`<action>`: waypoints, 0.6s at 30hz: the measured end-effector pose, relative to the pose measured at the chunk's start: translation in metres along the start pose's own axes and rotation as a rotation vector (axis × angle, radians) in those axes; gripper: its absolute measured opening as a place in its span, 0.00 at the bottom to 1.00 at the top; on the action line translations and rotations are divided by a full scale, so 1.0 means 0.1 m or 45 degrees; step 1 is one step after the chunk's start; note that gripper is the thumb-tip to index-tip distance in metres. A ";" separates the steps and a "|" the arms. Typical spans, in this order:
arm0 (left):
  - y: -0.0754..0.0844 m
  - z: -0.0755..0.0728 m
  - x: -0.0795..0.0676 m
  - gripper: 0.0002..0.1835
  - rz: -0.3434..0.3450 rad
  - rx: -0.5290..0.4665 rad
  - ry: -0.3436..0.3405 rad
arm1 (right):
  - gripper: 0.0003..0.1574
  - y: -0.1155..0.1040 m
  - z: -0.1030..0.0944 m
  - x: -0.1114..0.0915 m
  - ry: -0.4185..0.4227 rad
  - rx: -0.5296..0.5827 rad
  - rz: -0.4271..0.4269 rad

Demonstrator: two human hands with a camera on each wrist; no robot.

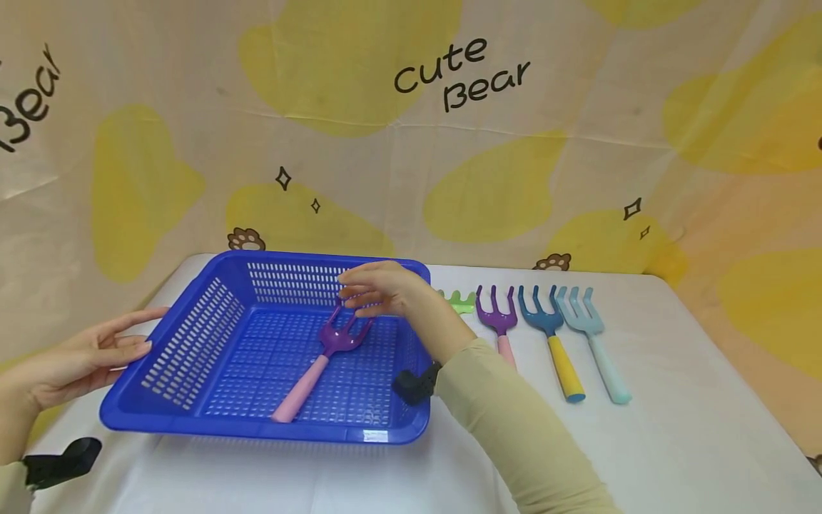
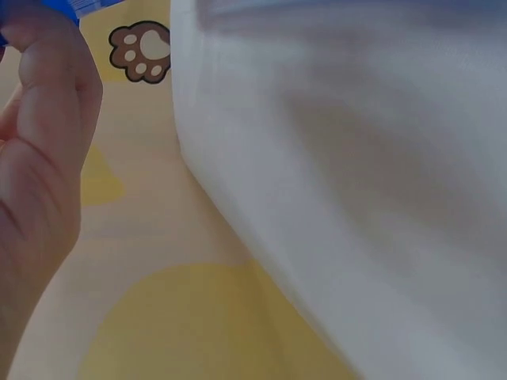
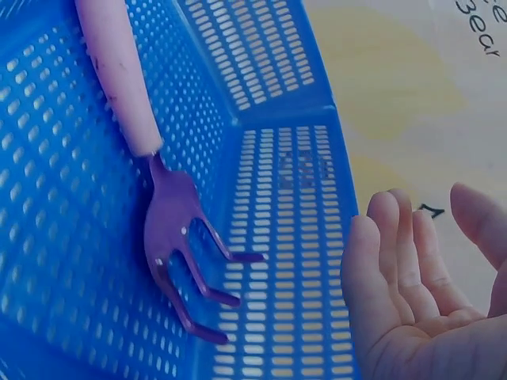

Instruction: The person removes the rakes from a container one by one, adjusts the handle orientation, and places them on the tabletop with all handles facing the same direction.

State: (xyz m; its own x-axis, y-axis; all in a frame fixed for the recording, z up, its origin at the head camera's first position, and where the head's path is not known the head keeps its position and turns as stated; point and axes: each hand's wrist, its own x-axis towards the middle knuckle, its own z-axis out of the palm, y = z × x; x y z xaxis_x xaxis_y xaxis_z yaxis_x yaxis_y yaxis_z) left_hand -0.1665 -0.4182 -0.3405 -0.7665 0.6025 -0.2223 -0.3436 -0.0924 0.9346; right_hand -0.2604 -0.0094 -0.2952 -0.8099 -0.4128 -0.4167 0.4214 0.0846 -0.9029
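Observation:
A blue plastic basket (image 1: 250, 427) sits tilted on the white table, and my left hand (image 1: 90, 357) holds its left rim. Inside lies a hand fork (image 1: 337, 340) with purple tines and a pink handle, tines toward the back. My right hand (image 1: 379, 285) hovers over the back right of the basket, fingers loosely bent and holding nothing. In the right wrist view, that hand (image 3: 428, 317) appears beside the basket wall, apart from the fork (image 3: 170, 222). The left wrist view shows only part of my left hand (image 2: 47, 119) at the blue rim.
Right of the basket, a row of hand tools lies on the table (image 1: 674, 428): a green one (image 1: 461, 303) partly hidden, a purple fork (image 1: 497, 319), a blue fork with yellow handle (image 1: 546, 321) and a pale blue fork (image 1: 586, 321). A patterned cloth (image 1: 578, 93) hangs behind.

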 end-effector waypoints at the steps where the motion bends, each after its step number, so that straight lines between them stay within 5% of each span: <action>1: 0.00 0.00 0.00 0.30 0.000 0.000 -0.006 | 0.15 0.01 0.02 0.01 0.002 0.002 0.005; 18: 0.01 0.00 0.00 0.30 0.003 -0.011 -0.001 | 0.06 0.19 0.37 0.12 -0.042 0.000 0.093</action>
State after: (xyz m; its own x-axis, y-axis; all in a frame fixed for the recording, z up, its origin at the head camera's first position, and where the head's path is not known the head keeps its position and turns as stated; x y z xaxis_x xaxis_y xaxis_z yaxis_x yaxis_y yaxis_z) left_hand -0.1670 -0.4182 -0.3394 -0.7668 0.6030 -0.2199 -0.3467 -0.1007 0.9326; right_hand -0.2466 -0.0463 -0.3137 -0.7632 -0.4351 -0.4777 0.4789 0.1154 -0.8703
